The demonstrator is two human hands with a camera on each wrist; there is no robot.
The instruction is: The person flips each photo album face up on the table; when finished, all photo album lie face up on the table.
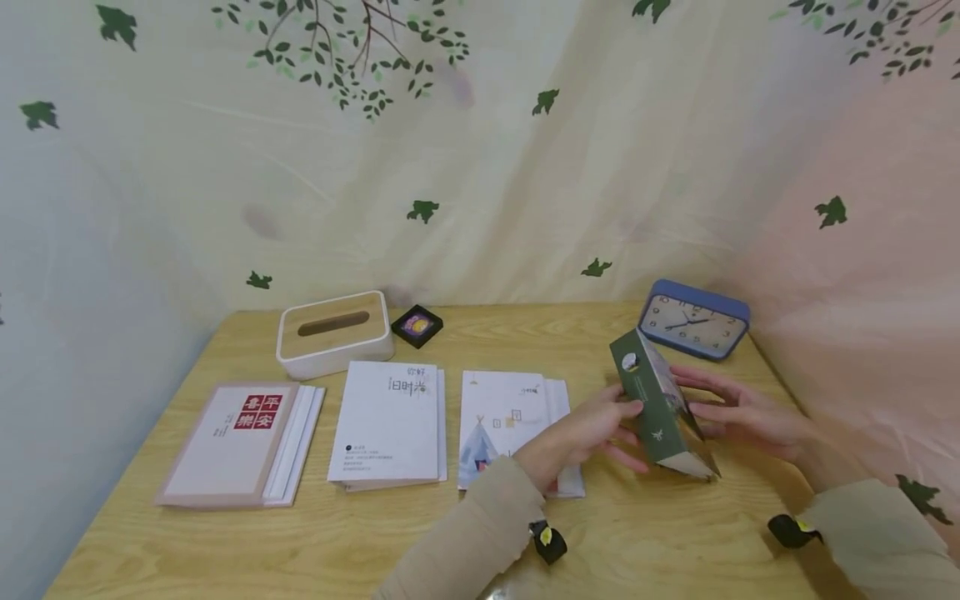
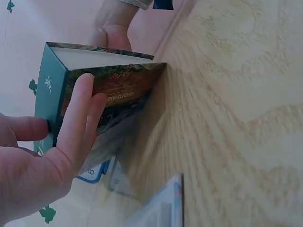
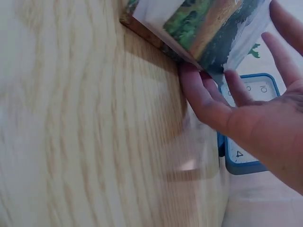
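Observation:
A dark green photo album point(image 1: 651, 408) with a landscape picture on its covers stands on edge at the right of the table, spine toward the left. My left hand point(image 1: 581, 429) holds it by the spine, with the thumb on the spine and fingers along one cover in the left wrist view. At the opposite side my right hand point(image 1: 750, 417) grips a cover's edge, some fingertips hidden behind it in the right wrist view. The covers point(image 2: 113, 85) stand somewhat apart, with white pages point(image 2: 90, 59) between them.
Three pale albums lie in a row: a pink-bordered one point(image 1: 225, 450), a white one point(image 1: 386, 425) and one with a tent picture point(image 1: 502, 400). Behind are a tissue box point(image 1: 333, 354), a small black frame point(image 1: 417, 326) and a blue clock point(image 1: 693, 321), close behind the green album.

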